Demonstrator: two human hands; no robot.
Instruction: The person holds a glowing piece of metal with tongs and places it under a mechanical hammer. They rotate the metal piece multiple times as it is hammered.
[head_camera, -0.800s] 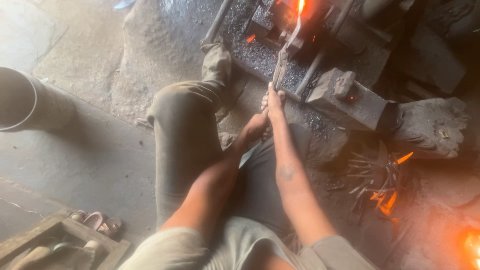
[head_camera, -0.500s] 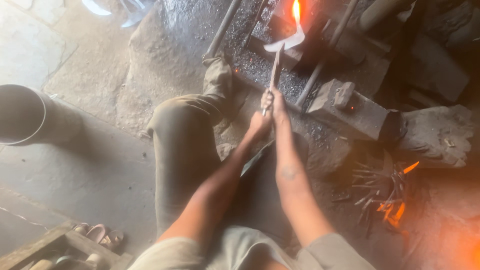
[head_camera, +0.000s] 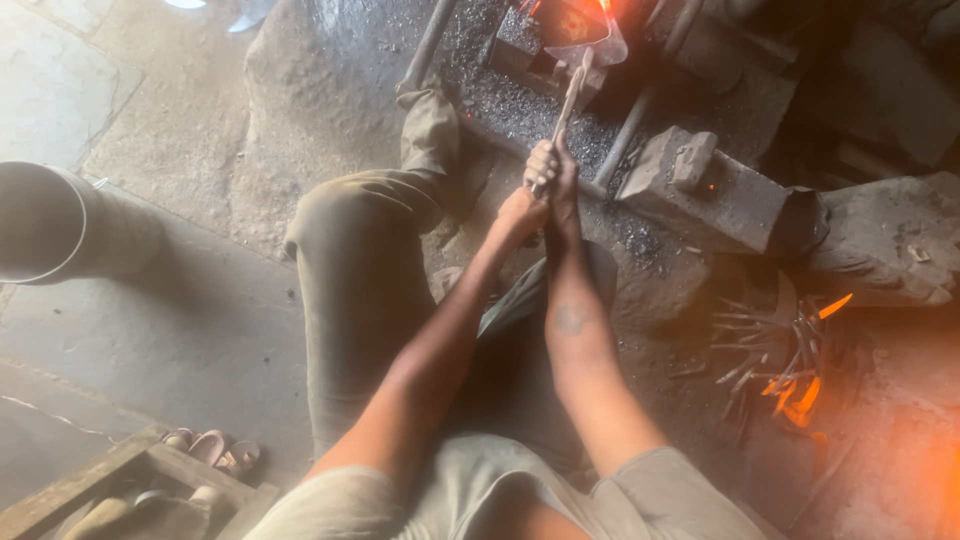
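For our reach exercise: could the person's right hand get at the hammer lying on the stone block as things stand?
Probably yes, once freed: the right hand grips the long tool with the left hand; the hammer lies close beside it, nothing between.

Both arms outstretched forward, left hand (head_camera: 522, 208) and right hand (head_camera: 556, 170) clasped together, fingers closed.

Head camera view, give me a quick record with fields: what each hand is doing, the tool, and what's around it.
left hand: gripped on the tongs, just below the right
right hand: gripped on the tongs
tongs: long, reaching forward, tip at a curved metal blade
blade: by glowing coals, on a dark block
anvil block: right of the hands
metal bucket: far left on the floor
sandals: lower left, by a wooden frame
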